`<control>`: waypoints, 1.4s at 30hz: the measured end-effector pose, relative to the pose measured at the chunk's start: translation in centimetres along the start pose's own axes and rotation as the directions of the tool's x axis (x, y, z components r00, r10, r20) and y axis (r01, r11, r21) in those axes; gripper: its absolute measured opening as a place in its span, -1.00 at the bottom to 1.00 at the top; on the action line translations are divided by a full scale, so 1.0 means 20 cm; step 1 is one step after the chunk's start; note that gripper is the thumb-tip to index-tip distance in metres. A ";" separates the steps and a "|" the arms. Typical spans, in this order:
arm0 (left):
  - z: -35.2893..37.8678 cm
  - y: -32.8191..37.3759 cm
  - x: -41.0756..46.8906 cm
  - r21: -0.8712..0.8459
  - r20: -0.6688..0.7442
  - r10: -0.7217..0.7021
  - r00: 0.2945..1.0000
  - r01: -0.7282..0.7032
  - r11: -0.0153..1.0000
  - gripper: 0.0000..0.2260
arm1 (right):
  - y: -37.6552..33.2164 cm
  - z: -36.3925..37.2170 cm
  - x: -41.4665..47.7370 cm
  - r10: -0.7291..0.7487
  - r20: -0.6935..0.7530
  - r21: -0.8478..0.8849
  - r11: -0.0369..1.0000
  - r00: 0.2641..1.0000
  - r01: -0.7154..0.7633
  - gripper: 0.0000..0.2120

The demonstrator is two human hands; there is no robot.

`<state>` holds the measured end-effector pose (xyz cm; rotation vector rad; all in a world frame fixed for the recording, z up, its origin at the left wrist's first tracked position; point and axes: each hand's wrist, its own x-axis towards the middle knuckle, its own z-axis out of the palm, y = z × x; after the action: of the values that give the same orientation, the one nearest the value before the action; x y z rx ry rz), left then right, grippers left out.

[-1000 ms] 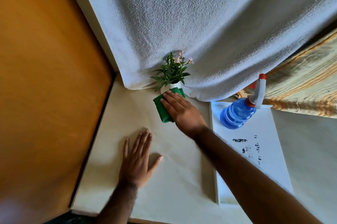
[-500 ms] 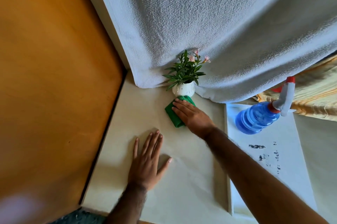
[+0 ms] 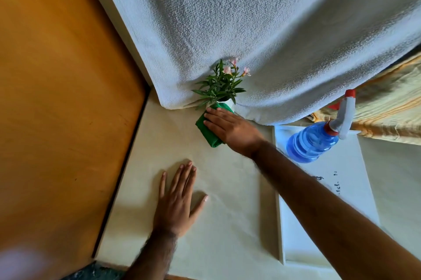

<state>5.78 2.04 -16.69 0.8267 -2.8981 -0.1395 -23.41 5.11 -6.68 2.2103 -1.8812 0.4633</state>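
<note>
A folded green cloth (image 3: 206, 130) lies on the cream tabletop (image 3: 227, 222), pushed up against the white pot of a small plant (image 3: 219, 85) with green leaves and pink flowers. My right hand (image 3: 230, 128) presses flat on the cloth with straight fingers, its fingertips at the base of the pot. Nearer to me, my left hand (image 3: 177, 200) rests palm down on the tabletop with its fingers spread. Most of the pot is hidden behind the cloth and my fingers.
A blue spray bottle (image 3: 314, 140) with a white and red trigger stands on a white board (image 3: 330, 200) with black marks at the right. A white towel (image 3: 262, 29) hangs behind the plant. An orange wooden panel (image 3: 57, 97) borders the left.
My right hand has pushed the green cloth farther away, up against the plant pot. My left hand has stayed flat on the table. The camera view has shifted a little.
</note>
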 end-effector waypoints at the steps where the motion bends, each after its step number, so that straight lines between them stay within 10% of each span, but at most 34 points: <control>1: 0.00 0.00 0.00 0.002 0.004 0.000 1.000 0.000 1.000 -0.22 | 0.01 0.01 0.00 -0.014 0.023 0.003 1.000 1.000 0.014 -0.64; 42: -0.02 0.00 0.00 -0.001 0.013 0.010 1.000 -0.010 1.000 -0.24 | -0.13 0.06 -0.20 0.340 0.096 0.285 0.891 0.935 -0.354 -0.47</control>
<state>5.88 2.11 -16.39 0.8141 -2.9132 -0.1454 -21.26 8.72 -9.17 2.0607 -2.3829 0.8145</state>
